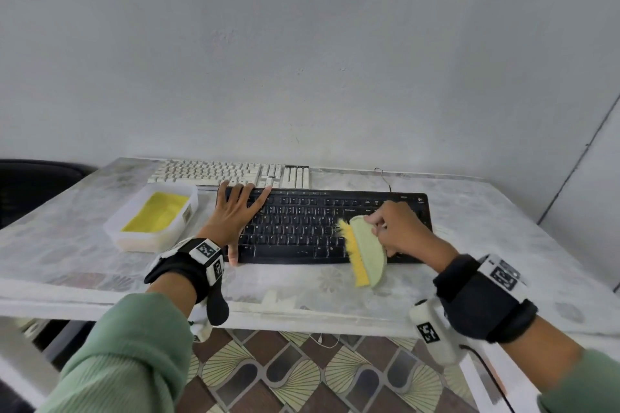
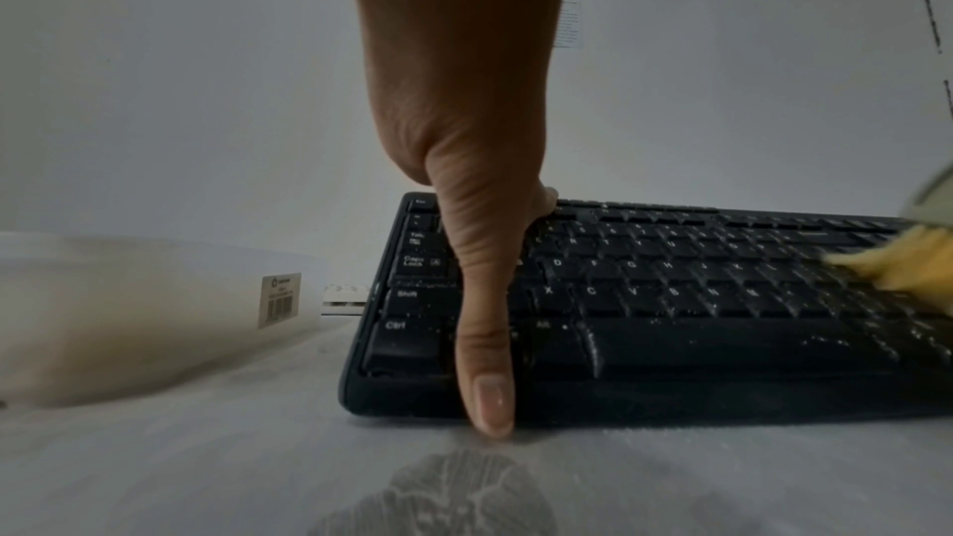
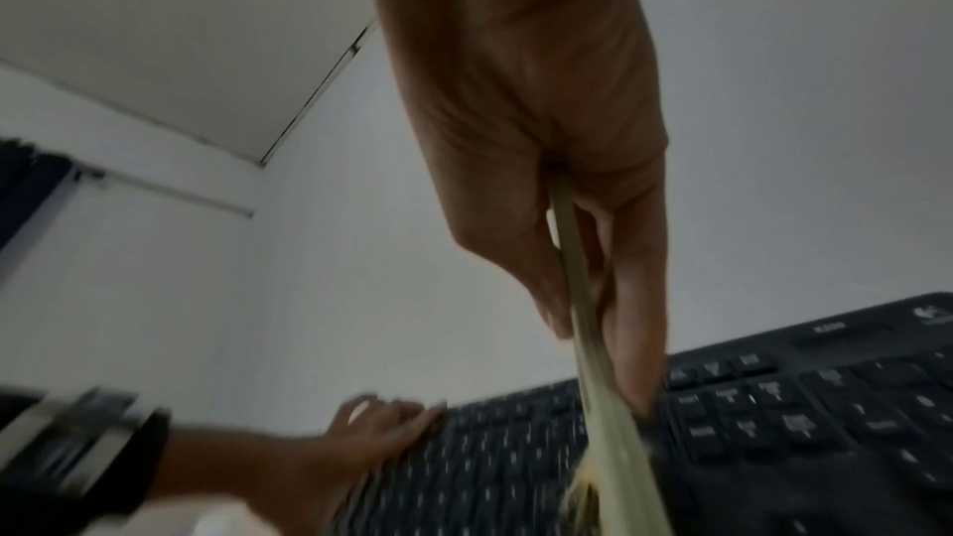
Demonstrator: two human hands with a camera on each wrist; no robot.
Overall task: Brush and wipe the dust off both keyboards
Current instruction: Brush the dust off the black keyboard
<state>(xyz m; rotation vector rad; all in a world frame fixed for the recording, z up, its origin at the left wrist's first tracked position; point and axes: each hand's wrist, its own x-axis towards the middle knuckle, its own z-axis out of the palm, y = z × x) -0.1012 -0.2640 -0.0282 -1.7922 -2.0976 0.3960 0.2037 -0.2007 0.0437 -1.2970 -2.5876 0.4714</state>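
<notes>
A black keyboard lies across the middle of the table, with a white keyboard behind it against the wall. My left hand rests flat on the black keyboard's left end, fingers spread and straight, thumb down at its front edge. My right hand pinches a pale green brush with yellow bristles. The bristles touch the keys right of centre. White specks dot the black keys. In the right wrist view the brush is blurred.
A translucent plastic tub holding a yellow cloth stands left of the black keyboard. A thin cable runs behind the keyboards. The table's front edge is near my wrists, patterned floor below. A dark chair sits at far left.
</notes>
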